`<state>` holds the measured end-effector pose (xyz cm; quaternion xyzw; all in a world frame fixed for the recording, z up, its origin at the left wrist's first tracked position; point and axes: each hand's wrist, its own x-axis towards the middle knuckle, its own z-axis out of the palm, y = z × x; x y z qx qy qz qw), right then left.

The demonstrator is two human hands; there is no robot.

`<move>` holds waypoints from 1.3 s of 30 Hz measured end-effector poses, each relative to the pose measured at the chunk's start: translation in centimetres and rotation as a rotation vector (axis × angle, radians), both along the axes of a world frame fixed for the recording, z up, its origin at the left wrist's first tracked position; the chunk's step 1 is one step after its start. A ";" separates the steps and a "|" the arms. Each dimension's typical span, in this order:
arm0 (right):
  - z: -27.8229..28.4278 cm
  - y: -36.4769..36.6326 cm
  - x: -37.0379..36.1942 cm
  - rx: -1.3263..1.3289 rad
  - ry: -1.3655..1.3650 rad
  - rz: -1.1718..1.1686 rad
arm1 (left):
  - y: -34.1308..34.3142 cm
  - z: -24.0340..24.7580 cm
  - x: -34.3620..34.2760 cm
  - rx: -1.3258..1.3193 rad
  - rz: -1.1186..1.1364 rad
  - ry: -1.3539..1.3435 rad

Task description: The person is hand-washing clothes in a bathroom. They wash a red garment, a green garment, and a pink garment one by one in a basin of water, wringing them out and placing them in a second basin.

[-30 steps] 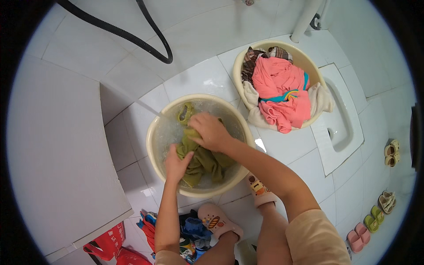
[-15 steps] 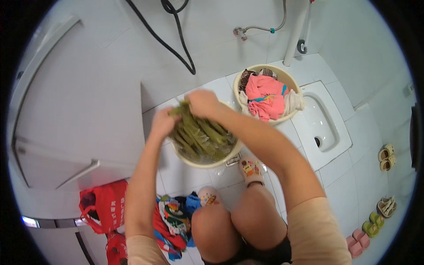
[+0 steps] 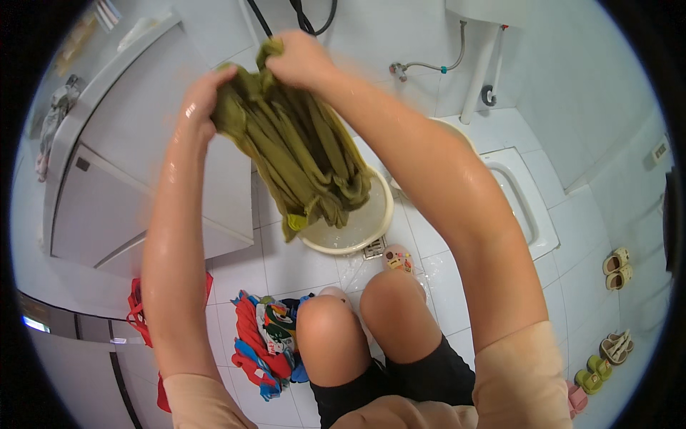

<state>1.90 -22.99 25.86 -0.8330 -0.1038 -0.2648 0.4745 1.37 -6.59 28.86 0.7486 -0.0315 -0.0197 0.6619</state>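
An olive-green garment [image 3: 293, 143], wet and hanging in long folds, is held up by both hands; its exact kind is hard to tell. My left hand [image 3: 205, 104] grips its upper left corner, with water drops on the skin. At the upper right edge, my right hand [image 3: 301, 61] is closed on the bunched cloth. Below the garment stands a cream basin [image 3: 343, 250] with cloudy water in it. The garment's lower end hangs over the basin's far and left part and hides it.
A second cream basin [image 3: 454, 129] is mostly behind my right arm, beside a white squat toilet [image 3: 543, 236]. Colourful clothes [image 3: 268, 343] lie piled left of my knees. A white cabinet [image 3: 153, 193] stands left. A floor drain [image 3: 374, 248] and several sandals [image 3: 618, 268] are also visible.
Both hands have lifted the green garment up and away from the basin, toward the upper left. The folds now hang down, and the water in the basin shows. The view has shifted somewhat.
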 end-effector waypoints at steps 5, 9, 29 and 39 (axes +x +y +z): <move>-16.8 -0.8 0.8 -0.034 0.255 -0.008 | 0.1 -17.2 3.5 -0.122 0.025 0.328; -31.0 -2.1 -1.0 -0.042 0.435 0.061 | -0.2 -32.4 2.7 0.540 -0.148 0.091; -11.2 2.6 -2.5 0.084 0.118 0.035 | -1.3 -14.2 3.3 -0.264 -0.008 0.126; -5.7 0.9 -5.2 -0.045 -0.104 0.244 | -2.4 -6.4 -1.9 -0.226 -0.160 0.035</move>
